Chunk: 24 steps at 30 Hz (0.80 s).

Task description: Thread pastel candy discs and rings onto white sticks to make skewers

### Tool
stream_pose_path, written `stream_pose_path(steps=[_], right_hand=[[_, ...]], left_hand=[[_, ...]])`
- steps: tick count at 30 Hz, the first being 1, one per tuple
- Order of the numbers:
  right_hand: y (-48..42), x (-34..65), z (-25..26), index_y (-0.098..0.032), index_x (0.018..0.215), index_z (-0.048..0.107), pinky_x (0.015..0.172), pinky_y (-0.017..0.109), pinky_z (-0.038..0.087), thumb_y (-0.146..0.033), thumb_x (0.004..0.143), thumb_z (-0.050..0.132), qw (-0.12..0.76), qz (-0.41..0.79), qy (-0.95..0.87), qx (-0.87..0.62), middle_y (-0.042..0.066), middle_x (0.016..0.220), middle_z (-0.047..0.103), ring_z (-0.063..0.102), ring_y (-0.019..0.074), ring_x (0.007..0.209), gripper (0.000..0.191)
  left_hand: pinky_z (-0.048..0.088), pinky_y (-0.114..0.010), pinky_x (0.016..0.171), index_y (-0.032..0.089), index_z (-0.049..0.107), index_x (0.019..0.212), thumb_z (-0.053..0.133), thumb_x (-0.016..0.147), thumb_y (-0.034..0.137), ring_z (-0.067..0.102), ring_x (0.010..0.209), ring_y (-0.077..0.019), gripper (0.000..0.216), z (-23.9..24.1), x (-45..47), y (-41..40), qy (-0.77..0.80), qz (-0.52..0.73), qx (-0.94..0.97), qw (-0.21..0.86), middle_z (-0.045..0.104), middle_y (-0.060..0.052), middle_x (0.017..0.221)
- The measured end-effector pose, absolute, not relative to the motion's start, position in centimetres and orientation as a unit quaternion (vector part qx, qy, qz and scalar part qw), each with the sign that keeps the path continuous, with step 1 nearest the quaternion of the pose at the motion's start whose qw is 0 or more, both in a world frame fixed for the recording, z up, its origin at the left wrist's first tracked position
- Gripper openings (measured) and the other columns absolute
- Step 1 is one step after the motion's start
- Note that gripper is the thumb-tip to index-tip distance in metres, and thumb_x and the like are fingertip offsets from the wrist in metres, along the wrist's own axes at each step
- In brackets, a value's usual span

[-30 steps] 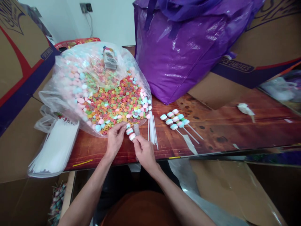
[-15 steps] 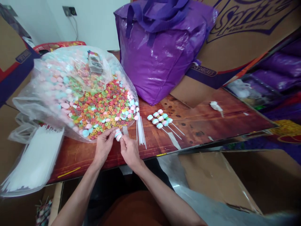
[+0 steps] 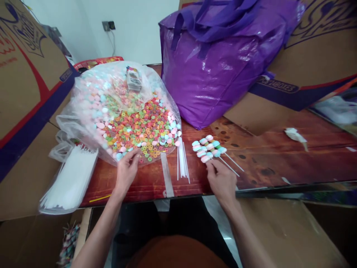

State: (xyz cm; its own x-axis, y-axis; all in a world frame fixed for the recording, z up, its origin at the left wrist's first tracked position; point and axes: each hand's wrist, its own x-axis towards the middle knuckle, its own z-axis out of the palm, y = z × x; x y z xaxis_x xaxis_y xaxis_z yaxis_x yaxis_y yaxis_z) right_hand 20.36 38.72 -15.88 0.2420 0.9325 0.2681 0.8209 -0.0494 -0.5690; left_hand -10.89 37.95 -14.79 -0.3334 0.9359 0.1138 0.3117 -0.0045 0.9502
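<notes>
My right hand [image 3: 222,181] is closed at the near end of a marshmallow skewer [image 3: 205,159]. That skewer's pastel pieces lie against the other marshmallow skewers [image 3: 209,146] on the table, and its stick is hidden by my fingers. My left hand [image 3: 128,167] rests at the near edge of a clear plastic bag [image 3: 67,124], thumb and forefinger drawn together beside the loose ring candies [image 3: 145,126]. Whatever is between those fingertips is too small to make out. Between the two hands lies a small bunch of white sticks [image 3: 182,160].
A filled bag of white sticks [image 3: 68,178] lies at the table's left. Behind stands a large purple bag [image 3: 212,74], with cardboard boxes [image 3: 25,74] on both sides. A stack of small cards [image 3: 134,79] sits on the candy bag. Crumpled white tissue [image 3: 295,134] lies at right.
My right hand has moved right, bringing the marshmallow skewer from between both hands to the others. My left hand has let go of it and is by the candies. The view has shifted left.
</notes>
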Motion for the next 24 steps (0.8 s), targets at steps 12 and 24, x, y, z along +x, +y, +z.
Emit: stream_pose_path(steps=[12,24], right_hand=[[39.1,18.5,-14.9,-0.01,0.111,0.067,0.09,0.041,0.043,-0.029,0.096,0.045,0.296,-0.05,-0.62,-0.725,0.021,0.115,0.064,0.056,0.0307,0.106,0.033],[40.5,11.9,-12.5,-0.012,0.116,0.063,0.072,0.031,0.045,-0.011,0.097,0.039,0.034,0.128,-0.659,-0.741,0.016,0.11,0.07,0.069,0.0258,0.098,0.03]], left_hand=[[0.055,-0.034,0.085,0.02,0.077,0.102,0.056,0.09,0.031,0.069,0.094,-0.023,0.027,-15.2,-11.6,38.1,0.655,0.403,0.622,0.145,0.075,-0.009,0.106],[0.042,-0.03,0.064,0.026,0.076,0.108,0.048,0.095,0.02,0.06,0.073,-0.021,0.031,-14.1,-8.7,42.8,0.66,0.191,0.722,0.083,0.063,-0.009,0.097]])
